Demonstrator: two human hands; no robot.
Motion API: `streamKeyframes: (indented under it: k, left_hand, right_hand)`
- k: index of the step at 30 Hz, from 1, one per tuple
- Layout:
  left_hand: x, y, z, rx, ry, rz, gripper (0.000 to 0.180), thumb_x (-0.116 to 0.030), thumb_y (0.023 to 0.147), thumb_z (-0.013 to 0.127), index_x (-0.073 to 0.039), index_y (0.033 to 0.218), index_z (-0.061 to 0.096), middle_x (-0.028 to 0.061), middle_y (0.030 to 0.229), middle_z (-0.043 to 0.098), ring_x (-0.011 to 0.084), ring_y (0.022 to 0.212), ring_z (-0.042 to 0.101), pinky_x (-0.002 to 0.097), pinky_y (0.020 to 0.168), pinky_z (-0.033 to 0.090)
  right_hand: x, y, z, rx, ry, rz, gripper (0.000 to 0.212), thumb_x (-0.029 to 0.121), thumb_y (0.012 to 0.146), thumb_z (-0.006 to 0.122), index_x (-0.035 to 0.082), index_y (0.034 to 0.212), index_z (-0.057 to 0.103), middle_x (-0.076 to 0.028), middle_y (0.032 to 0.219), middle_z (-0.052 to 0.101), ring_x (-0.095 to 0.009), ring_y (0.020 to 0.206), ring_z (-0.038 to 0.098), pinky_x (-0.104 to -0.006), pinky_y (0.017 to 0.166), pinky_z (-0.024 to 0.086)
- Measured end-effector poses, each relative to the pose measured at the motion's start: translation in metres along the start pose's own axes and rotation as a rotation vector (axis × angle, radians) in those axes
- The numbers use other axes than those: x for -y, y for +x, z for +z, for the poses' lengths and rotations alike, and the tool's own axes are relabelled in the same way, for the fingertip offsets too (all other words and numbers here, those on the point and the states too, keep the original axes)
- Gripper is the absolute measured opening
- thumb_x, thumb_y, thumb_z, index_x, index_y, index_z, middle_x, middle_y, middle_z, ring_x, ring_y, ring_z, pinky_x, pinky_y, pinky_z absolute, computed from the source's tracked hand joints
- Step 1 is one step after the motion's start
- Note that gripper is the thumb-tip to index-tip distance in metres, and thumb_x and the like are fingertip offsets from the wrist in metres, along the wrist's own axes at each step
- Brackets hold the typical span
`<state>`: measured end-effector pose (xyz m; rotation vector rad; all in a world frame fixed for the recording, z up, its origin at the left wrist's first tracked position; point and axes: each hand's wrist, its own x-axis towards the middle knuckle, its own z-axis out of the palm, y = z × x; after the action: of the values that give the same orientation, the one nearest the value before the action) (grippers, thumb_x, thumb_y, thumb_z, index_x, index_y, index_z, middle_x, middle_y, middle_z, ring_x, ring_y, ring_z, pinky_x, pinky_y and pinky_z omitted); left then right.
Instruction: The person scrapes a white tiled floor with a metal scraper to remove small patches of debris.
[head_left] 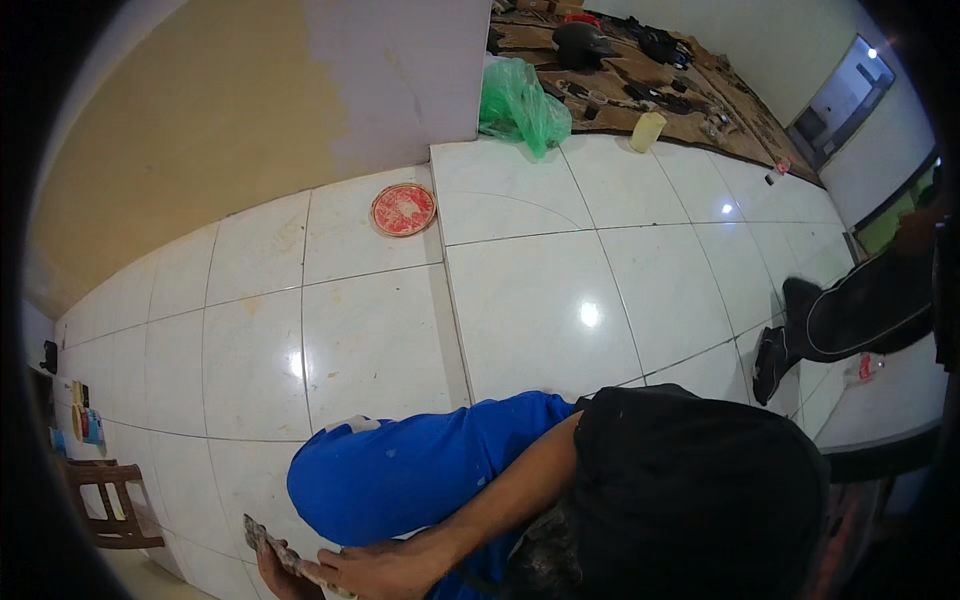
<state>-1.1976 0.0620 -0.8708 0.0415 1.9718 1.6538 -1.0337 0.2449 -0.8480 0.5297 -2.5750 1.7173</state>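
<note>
At the lower edge, my right hand (385,570) reaches in from a black sleeve (690,480) and closes on a narrow, mottled grey-white piece (285,556). My left hand (272,574) wraps round the same piece from its left side. One end of it points up and left past the fingers. What kind of thing it is, I cannot make out; its lower part is hidden by the fingers and the picture's edge. Just above my hands is a bent knee in blue trousers (400,470) with pale spots.
White floor tiles (540,300) have a low step (450,320) running through them. A red round lid-like disc (403,210), green plastic bag (522,105) and yellow cup (647,132) lie ahead. A cluttered brown mat (620,80) lies beyond. A person's black-clad leg (850,310) is at right, wooden furniture (112,505) at left.
</note>
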Motion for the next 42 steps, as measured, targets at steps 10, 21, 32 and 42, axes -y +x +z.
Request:
streamKeyframes:
  k: [10,21,32,42]
  left_hand:
    - [0.011,-0.041,0.028,-0.151,-0.27,-0.128,0.053,-0.034,0.097,0.065,-0.005,0.14,0.053,0.0036,0.103,0.059,0.0191,0.097,0.056,0.0398,0.088,0.049]
    - [0.009,-0.119,-0.027,-0.096,-0.078,-0.368,0.058,-0.023,0.103,0.06,-0.002,0.15,0.034,0.0082,0.09,0.064,0.017,0.082,0.065,0.0311,0.077,0.054]
    - [0.196,-0.144,-0.052,-0.406,-0.467,-0.541,0.043,-0.022,0.105,0.053,0.002,0.141,0.046,0.0139,0.11,0.069,0.0115,0.071,0.063,0.0244,0.059,0.056]
    - [0.269,-0.118,0.008,-0.914,-0.438,-0.686,0.037,-0.03,0.103,0.057,0.003,0.12,0.056,0.0186,0.095,0.074,0.0166,0.05,0.061,0.0286,0.044,0.049]
  right_hand:
    - [-0.005,0.013,-0.032,0.185,0.049,-0.02,0.085,0.006,0.085,0.062,-0.02,0.149,0.014,-0.037,0.132,0.045,-0.045,0.099,0.064,-0.048,0.083,0.055]
    - [0.053,0.026,-0.126,1.001,-0.123,-0.006,0.074,0.032,0.095,0.067,-0.005,0.15,0.035,-0.025,0.129,0.055,-0.037,0.112,0.06,-0.0438,0.094,0.05]
    - [0.076,0.112,-0.218,0.527,-0.646,0.109,0.082,0.039,0.08,0.078,0.0,0.147,0.049,-0.026,0.12,0.065,-0.035,0.106,0.064,-0.0468,0.095,0.049]
    - [-0.058,0.202,-0.204,0.673,-0.303,0.575,0.077,0.025,0.077,0.08,-0.001,0.144,0.051,-0.023,0.122,0.066,-0.034,0.107,0.065,-0.0444,0.097,0.05]
